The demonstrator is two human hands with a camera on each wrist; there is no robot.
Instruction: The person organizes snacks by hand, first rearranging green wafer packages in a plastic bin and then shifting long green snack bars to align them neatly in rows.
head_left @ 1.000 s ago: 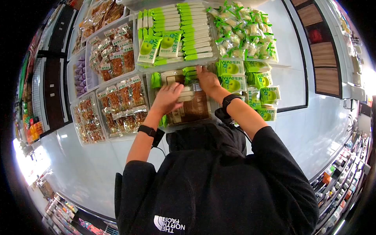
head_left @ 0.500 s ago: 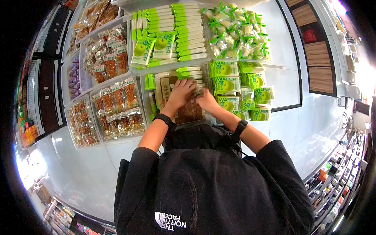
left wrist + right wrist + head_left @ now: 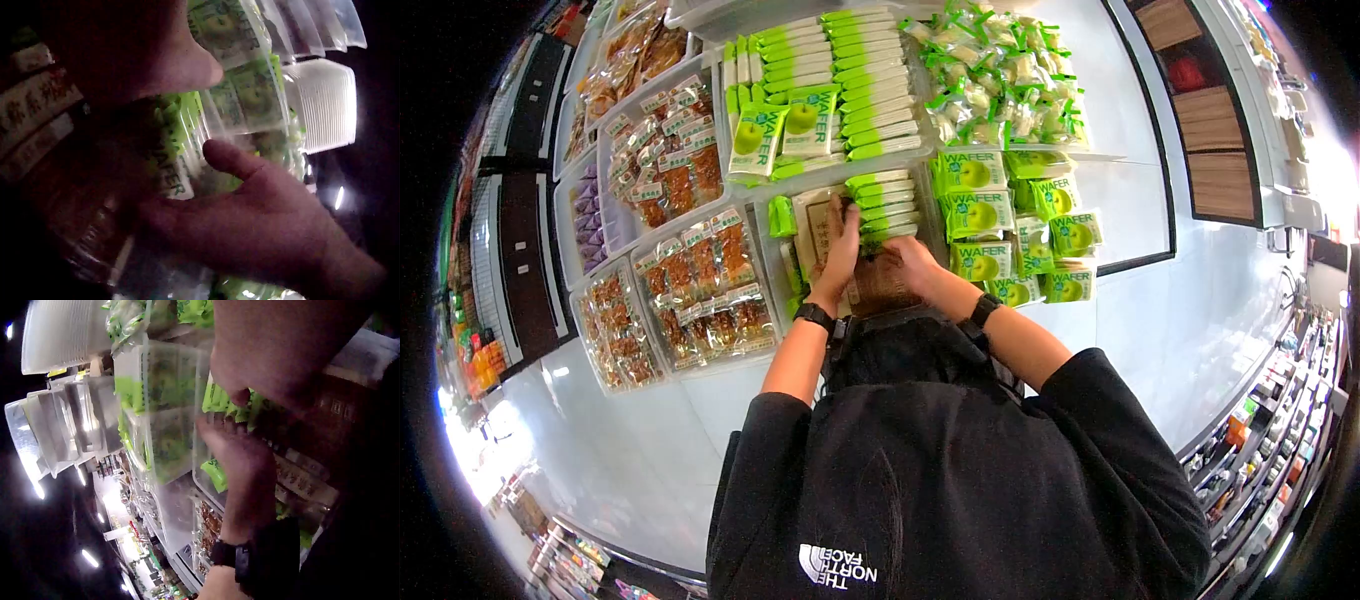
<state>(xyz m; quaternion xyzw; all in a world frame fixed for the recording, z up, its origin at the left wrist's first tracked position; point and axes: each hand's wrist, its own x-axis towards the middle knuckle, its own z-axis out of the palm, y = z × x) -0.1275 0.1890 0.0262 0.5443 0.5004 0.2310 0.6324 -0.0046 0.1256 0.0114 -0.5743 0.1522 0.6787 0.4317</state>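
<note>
Wafer packs (image 3: 885, 205): green-edged stack, on edge in the middle clear bin (image 3: 772, 262), beside a brown packet (image 3: 882, 287).
Left hand (image 3: 840, 248): fingers straight, flat against the stack, as I read it.
Right hand (image 3: 912, 262): at the stack's near end; I cannot tell its grip.
Surface: glossy white (image 3: 1145, 310).
Room: shop shelves (image 3: 1260, 450).

WAFER on green packets (image 3: 973, 172), THE NORTH FACE on black jacket (image 3: 960, 480), rest too blurred

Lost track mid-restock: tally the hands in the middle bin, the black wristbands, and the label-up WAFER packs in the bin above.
Hands: 2, left hand, right hand
Black wristbands: 2, left wristband, right wristband
Label-up WAFER packs: 2
Total: 6
</note>
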